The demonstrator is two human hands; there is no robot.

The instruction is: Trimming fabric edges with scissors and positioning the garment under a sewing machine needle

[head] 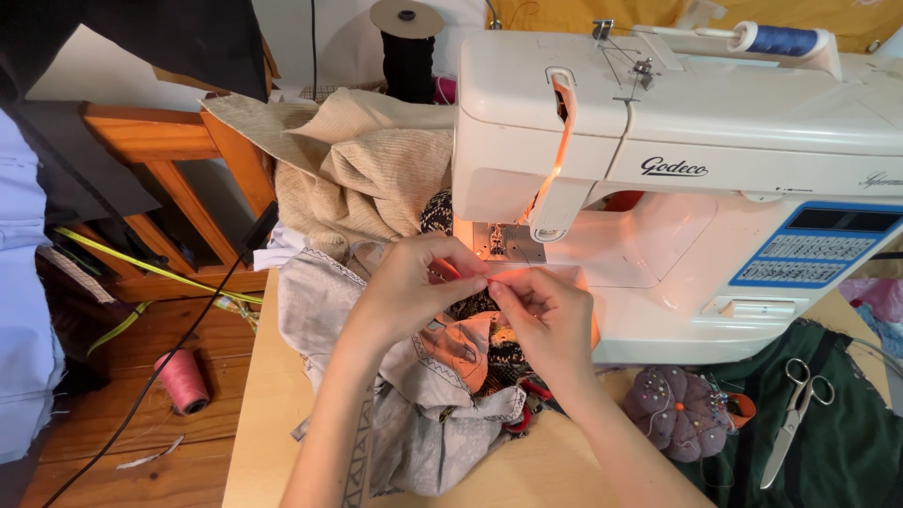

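Thread (489, 278), thin, limp and slippery, sits pinched between both my nearly closed hands: left hand (414, 282) and right hand (546, 315) grip it by fingertips, close together.

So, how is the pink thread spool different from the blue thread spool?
The pink thread spool lies tilted on the wooden floor, left of the table; the blue thread spool sits horizontally on top of the white sewing machine. The pink one is loose and far from both hands; the blue one is mounted on the machine's holder. Both are wound full with thread.
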